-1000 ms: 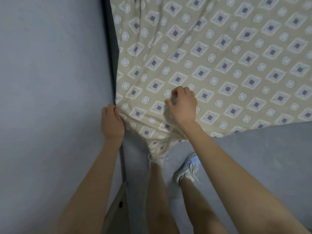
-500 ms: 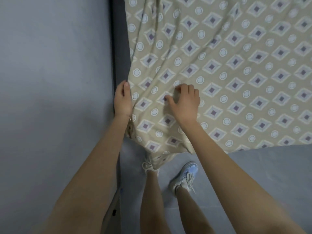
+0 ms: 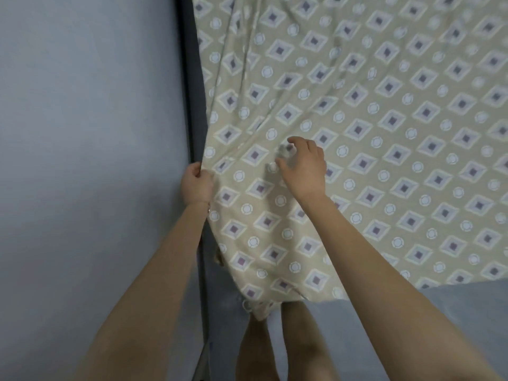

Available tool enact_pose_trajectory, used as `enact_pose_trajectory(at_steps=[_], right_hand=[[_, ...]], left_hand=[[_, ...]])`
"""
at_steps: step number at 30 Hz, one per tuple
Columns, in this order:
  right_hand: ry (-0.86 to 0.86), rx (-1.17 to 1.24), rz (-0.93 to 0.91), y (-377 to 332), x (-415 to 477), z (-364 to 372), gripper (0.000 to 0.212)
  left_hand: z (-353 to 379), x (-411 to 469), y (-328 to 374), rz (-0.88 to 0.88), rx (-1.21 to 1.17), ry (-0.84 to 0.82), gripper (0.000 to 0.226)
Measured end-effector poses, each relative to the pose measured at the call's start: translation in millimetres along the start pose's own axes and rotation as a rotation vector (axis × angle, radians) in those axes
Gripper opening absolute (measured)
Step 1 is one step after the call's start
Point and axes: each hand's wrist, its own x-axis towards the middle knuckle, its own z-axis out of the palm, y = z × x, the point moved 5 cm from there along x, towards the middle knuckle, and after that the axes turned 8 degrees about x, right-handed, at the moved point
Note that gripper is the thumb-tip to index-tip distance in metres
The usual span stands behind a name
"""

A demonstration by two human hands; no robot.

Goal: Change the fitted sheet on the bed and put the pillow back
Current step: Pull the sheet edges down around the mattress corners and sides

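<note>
My left hand (image 3: 196,182) grips the edge of the sheet (image 3: 384,133), fingers curled tight round the cloth, right beside the dark frame (image 3: 189,78). My right hand (image 3: 302,167) is half open over the sheet, fingers loosely bent, holding nothing.

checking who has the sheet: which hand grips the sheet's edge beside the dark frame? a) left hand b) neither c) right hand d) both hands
a: the left hand clutches the sheet at its edge by the dark frame, while the right hand is further in over the pattern, fingers curved and not on any edge.
</note>
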Motion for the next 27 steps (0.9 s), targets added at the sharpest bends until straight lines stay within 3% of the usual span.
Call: enact_pose_trajectory(at_steps=[4, 9, 15, 18, 20, 22, 25, 27], right_hand=[[-0.052, 0.016, -0.027, -17, 39, -5, 0.044], [-0.069, 0.039, -0.040, -36, 90, -15, 0.044], [-0.057, 0.037, -0.057, -51, 156, -13, 0.045], [-0.015, 0.031, -0.088, -60, 183, -4, 0.042], [0.013, 0.052, -0.101, -67, 194, 4, 0.040], [0.049, 0.091, -0.102, -74, 203, 12, 0.039], [0.105, 0.125, -0.128, -85, 217, 22, 0.041], [0.119, 0.106, -0.141, -93, 234, 26, 0.045]], left_hand=[[11, 18, 68, 0.170, -0.039, 0.050, 0.028], [23, 70, 114, 0.079, -0.072, 0.140, 0.032], [21, 111, 142, 0.230, 0.197, 0.250, 0.018], [-1, 144, 128, 0.127, 0.046, 0.446, 0.018], [-9, 169, 124, 0.048, 0.005, 0.461, 0.015], [-6, 188, 144, 0.157, -0.025, 0.427, 0.019], [12, 195, 197, 0.562, 0.132, 0.367, 0.033], [26, 199, 228, 0.709, 0.164, 0.296, 0.039]])
